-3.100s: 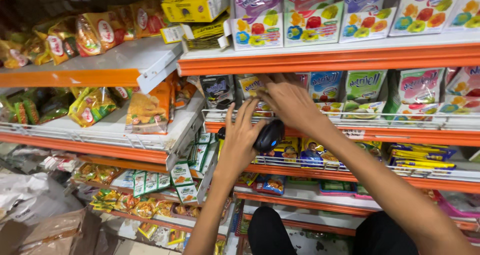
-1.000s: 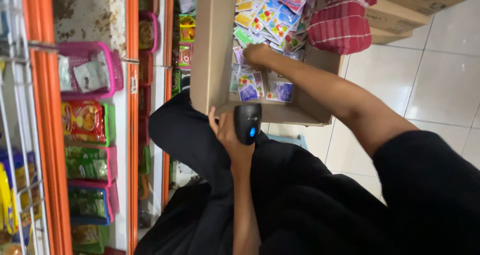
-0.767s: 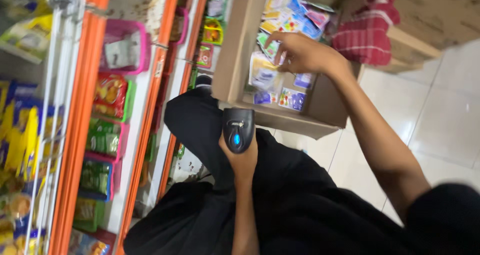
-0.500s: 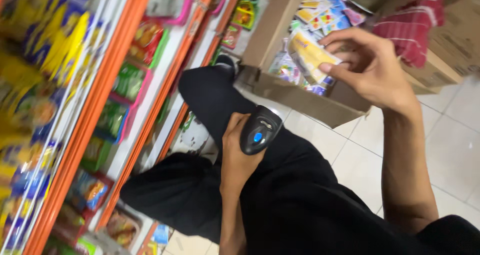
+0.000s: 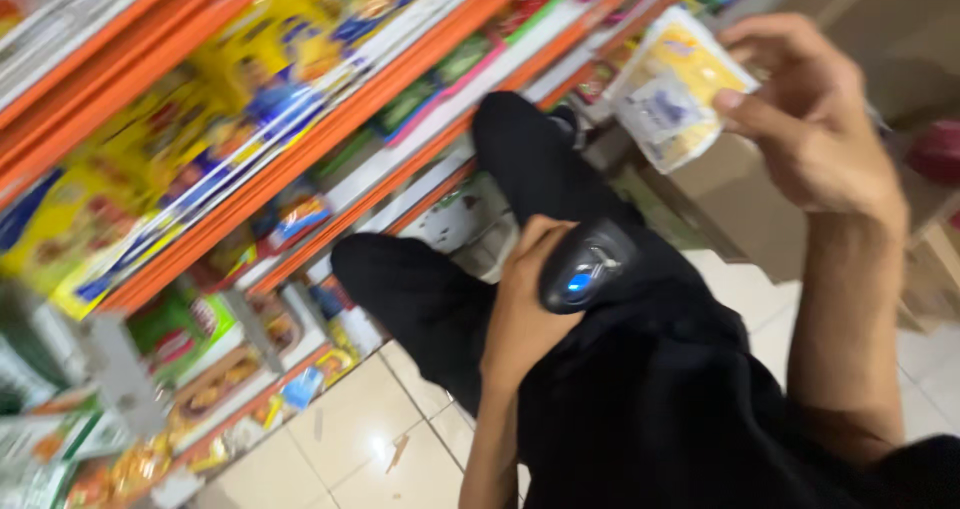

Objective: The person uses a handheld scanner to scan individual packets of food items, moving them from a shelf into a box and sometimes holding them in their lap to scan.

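Two hands are in view, both belonging to the person who wears the camera. The right hand (image 5: 815, 119) is lifted up and grasps a small packet (image 5: 672, 94), yellow and white; the thumb presses on its right edge and the other fingers curl behind it. The packet is in the air, in front of a cardboard box (image 5: 740, 184) that stands on the floor, and it is tilted. The picture is blurred, so the details on the packet cannot be told.

The left hand (image 5: 525, 309) is lower, near the middle of the view, and is clenched around a black handheld scanner (image 5: 588, 266). The scanner has a blue light on its top side. It rests just above the person's black trousers (image 5: 640, 389), with the knees bent.

On the left side run orange shelves (image 5: 300, 159), filled with many colourful packets (image 5: 260, 69) in yellow, blue and green. Below is a floor of pale tiles (image 5: 350, 429). The packet and the scanner are well apart
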